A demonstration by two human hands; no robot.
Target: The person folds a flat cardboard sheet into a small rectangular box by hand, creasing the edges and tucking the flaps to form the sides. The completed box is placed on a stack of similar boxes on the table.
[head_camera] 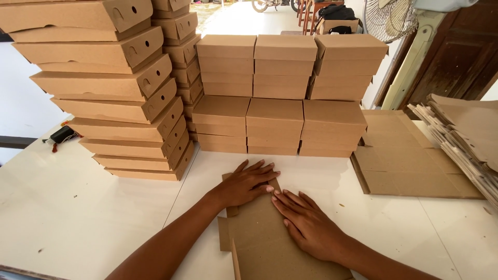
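Observation:
A flat brown cardboard box blank [264, 243] lies on the white table [78, 207] right in front of me. My left hand [246, 182] rests palm down on the blank's far edge, fingers spread. My right hand [308, 224] presses flat on the blank just to the right of it, fingertips pointing toward the left hand. Neither hand grips anything. A side flap of the blank sticks out at the lower left.
Folded brown boxes stand in a tall leaning stack [114, 88] at the left and in lower stacks [282, 98] straight ahead. A pile of flat blanks [410, 155] lies at right, with more blanks fanned out [467, 135] at the far right. A fan stands behind.

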